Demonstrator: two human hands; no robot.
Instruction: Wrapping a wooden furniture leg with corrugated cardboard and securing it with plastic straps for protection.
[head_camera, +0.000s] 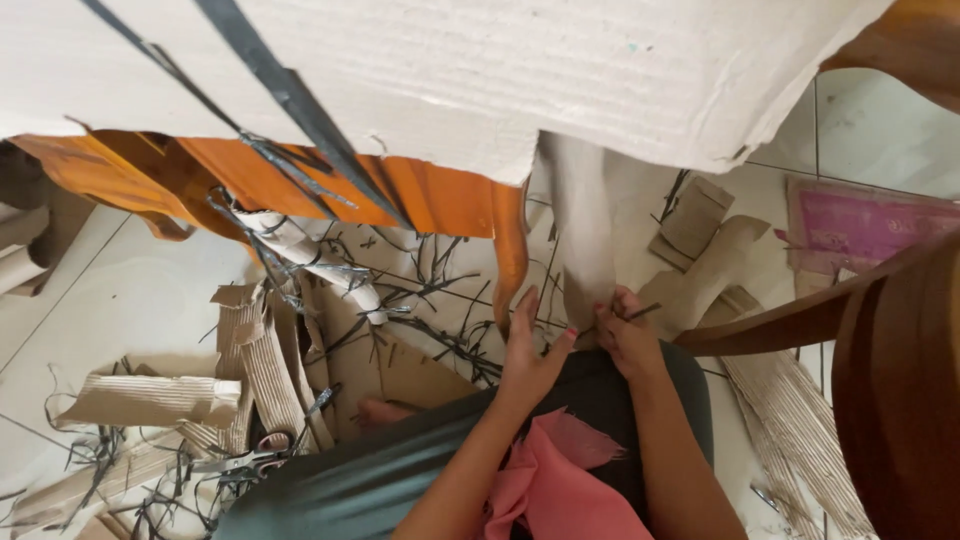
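A large sheet of pale cardboard (450, 70) fills the top of the view, and a narrow part of it (585, 240) hangs down to my lap. My left hand (528, 350) rests flat against the lower end of that hanging part, fingers spread. My right hand (628, 335) is closed on a thin dark strip (643, 312) at the cardboard's lower edge. Dark straps (290, 100) cross the big sheet diagonally. A pink cloth (555, 480) lies over my dark grey lap.
An orange wooden chair (430, 195) stands ahead, a dark wooden chair (880, 340) at the right. Corrugated cardboard scraps (260, 360) and dark strap offcuts (440, 335) litter the white tiled floor. Scissors (250, 462) lie at lower left. A pink flat box (870, 225) lies at right.
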